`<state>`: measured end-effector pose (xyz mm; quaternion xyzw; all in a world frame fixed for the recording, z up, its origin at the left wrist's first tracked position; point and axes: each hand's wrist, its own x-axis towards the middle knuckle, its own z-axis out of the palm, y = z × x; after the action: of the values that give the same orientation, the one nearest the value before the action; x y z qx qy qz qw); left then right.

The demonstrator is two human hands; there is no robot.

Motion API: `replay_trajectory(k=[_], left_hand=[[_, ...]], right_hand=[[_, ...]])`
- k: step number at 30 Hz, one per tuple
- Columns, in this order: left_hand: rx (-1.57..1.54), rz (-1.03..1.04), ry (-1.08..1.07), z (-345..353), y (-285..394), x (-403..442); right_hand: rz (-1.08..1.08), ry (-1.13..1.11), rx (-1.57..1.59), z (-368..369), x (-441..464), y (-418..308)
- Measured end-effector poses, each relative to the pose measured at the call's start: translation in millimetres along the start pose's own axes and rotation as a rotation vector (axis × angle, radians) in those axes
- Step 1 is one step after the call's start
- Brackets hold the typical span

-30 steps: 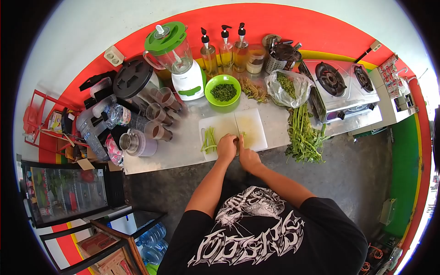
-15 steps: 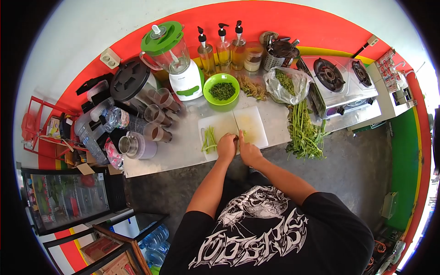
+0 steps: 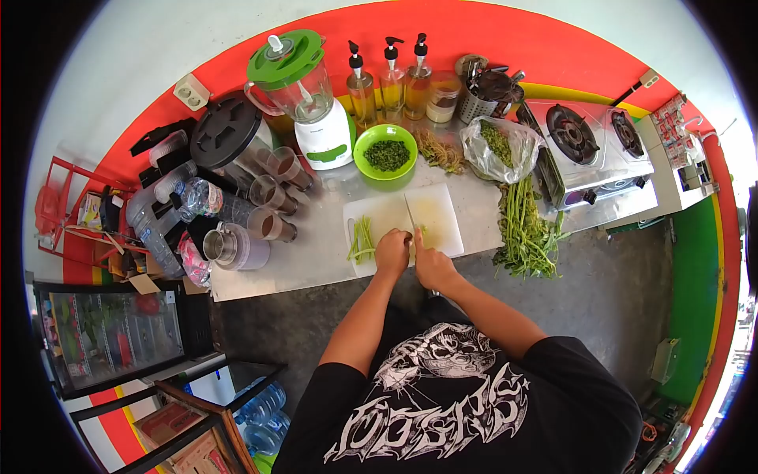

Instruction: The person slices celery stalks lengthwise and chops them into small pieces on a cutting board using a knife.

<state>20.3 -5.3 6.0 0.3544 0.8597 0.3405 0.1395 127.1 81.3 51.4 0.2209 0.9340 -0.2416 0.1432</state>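
On a white cutting board (image 3: 439, 207) at the counter's front edge, my right hand (image 3: 433, 267) grips a knife (image 3: 409, 210), its index finger stretched along the top. The thin blade points away from me. Close to its left side, my left hand (image 3: 392, 253) is closed with curled fingers; whatever they hold is hidden. Cut green stems (image 3: 361, 241) lie on the board left of that hand. Small green bits (image 3: 423, 229) show by the knife's right side. Beyond the board stands a green bowl (image 3: 386, 178) holding chopped greens (image 3: 386, 156).
A bunch of leafy stalks (image 3: 527, 233) hangs over the counter edge at right, below a plastic bag of greens (image 3: 501, 150). Trimmed roots (image 3: 440, 152) lie behind the board. A blender (image 3: 322, 138), pump bottles (image 3: 391, 85), brown-filled cups (image 3: 272, 225) and a gas stove (image 3: 604, 170) stand around.
The camera view has shifted slightly. Both hands stay at the board with the knife between them, and the cut stems keep their place.
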Motion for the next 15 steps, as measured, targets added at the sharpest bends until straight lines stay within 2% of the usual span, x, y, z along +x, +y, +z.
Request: replay_trajectory(k=[2,6,8,12,14,15], left_hand=[[0.003,0.004,-0.009,1,-3,0],[0.006,-0.021,0.031,4,-2,-1],[0.018,-0.030,0.048,3,-1,-3],[-0.039,-0.030,0.026,-2,1,-3],[-0.034,-0.027,0.005,0,-3,-2],[-0.060,-0.044,-0.001,0,-4,-3]], right_hand=[[0.027,-0.069,-0.046,-3,-18,-5],[0.087,-0.070,0.007,26,-10,-3],[0.075,0.046,0.050,28,10,0],[0.059,0.094,0.095,4,20,2],[0.163,0.271,0.277,-2,9,0],[0.163,0.270,0.273,-2,4,1]])
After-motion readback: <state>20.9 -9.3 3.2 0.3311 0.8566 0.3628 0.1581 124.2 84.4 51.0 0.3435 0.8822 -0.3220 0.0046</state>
